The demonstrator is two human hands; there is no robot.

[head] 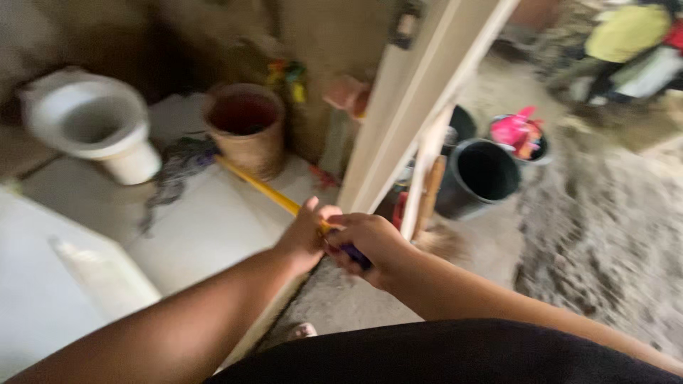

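Both hands (341, 238) grip mop handle (260, 186); brown bucket (245, 128), black bucket (480, 174) nearby.

We are in a plain home bathroom that opens onto a rough yard or utility space. A white toilet bowl (92, 128) sits on a pale tiled floor (206, 235), with a brown bucket (245, 128) against a bare, unpainted wall (320, 35). A pale door (420, 92) stands open at the threshold. Beyond it we see coarse concrete ground (605, 235), a black bucket (480, 178) and a heap of coloured laundry (629, 43).
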